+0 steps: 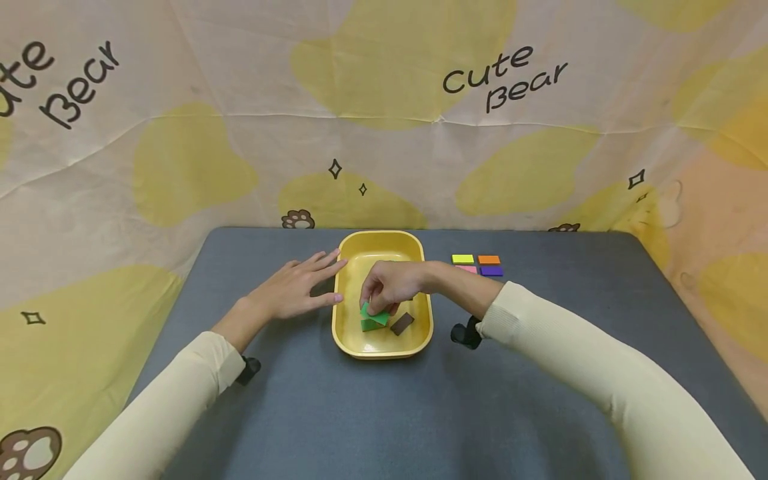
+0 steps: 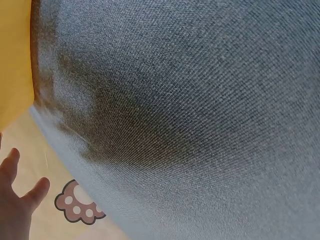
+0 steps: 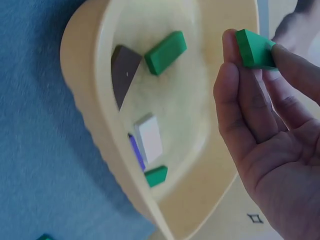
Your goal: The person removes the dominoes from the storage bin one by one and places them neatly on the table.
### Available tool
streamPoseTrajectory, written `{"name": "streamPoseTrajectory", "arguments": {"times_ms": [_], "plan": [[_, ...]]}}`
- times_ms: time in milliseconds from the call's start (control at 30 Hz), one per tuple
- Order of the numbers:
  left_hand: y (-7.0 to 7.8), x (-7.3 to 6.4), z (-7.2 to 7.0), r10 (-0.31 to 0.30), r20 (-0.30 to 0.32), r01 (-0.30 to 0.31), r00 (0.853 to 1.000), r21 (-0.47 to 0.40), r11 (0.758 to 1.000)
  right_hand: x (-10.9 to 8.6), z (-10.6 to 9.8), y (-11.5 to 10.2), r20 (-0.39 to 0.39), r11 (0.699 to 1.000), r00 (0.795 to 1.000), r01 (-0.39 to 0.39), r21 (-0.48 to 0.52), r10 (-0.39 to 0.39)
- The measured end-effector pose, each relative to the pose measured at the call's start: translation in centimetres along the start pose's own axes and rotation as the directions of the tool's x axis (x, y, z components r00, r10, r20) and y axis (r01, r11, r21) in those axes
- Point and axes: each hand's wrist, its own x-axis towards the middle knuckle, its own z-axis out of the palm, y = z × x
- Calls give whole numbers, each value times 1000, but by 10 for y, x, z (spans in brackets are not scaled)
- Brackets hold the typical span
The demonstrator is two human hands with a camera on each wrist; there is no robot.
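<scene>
My right hand [image 1: 393,283] pinches a green block [image 3: 255,50] between thumb and fingers, above the yellow tray [image 1: 382,355]. Below it on the tray floor lies another green block [image 3: 166,52], beside a dark brown block [image 3: 124,72]. Farther along the inside, the right wrist view shows a white block [image 3: 149,137], a thin purple block [image 3: 136,151] and a further green block [image 3: 156,176]. With fingers spread, my left hand [image 1: 297,287] has its fingertips right at the tray's left rim; the left wrist view catches only part of that hand.
Right of the tray, a yellow block [image 1: 463,259], an orange block [image 1: 489,260], a pink block [image 1: 467,269] and a purple block [image 1: 491,271] lie in two rows on the grey-blue table [image 1: 384,413]. A patterned cloth [image 1: 384,167] hangs behind the table.
</scene>
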Motion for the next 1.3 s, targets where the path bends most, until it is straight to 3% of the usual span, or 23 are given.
{"name": "streamPoseTrajectory", "arguments": {"times_ms": [300, 633, 1000, 1300], "plan": [[-1, 0, 0, 3, 0, -3, 1000, -9, 1000, -22, -19, 6, -55, 1000, 998, -15, -3, 15], [0, 1, 1, 3, -3, -3, 1000, -8, 1000, -58, -45, 26, -170, 1000, 985, -13, -18, 10], [-1, 1, 1, 0, -1, 0, 1000, -13, 1000, -100, -71, 56, -305, 996, 949, -84, 5, 82], [-2, 1, 3, 16, -20, -16, 1000, -1, 1000, -128, -83, 83, -384, 995, 919, -69, 67, 89]]}}
